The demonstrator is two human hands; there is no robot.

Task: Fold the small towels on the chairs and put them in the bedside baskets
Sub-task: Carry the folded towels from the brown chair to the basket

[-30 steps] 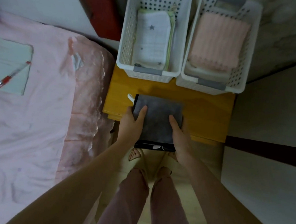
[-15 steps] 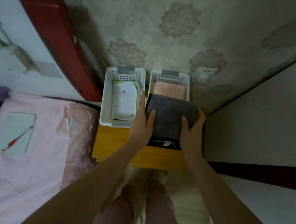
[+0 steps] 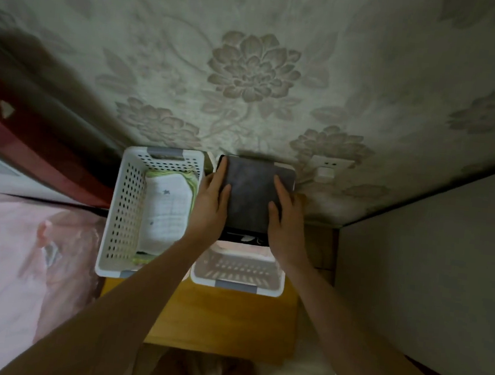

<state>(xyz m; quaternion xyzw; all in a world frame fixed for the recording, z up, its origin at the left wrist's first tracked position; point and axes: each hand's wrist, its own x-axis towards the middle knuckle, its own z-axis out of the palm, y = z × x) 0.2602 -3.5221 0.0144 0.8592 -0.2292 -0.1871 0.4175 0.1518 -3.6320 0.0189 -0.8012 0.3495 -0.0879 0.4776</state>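
Fingers [image 3: 222, 172] atop folded grey towel [image 3: 251, 196]

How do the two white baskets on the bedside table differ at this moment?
The left basket stands uncovered, nobody touching it; over the right basket both hands hold a folded dark grey towel, hiding its far end. The left basket shows a white star-print cloth with green edging; the right basket shows only a strip of pale pinkish fabric at its near end. Both are white perforated plastic with grey handle trim, side by side on the wooden table.
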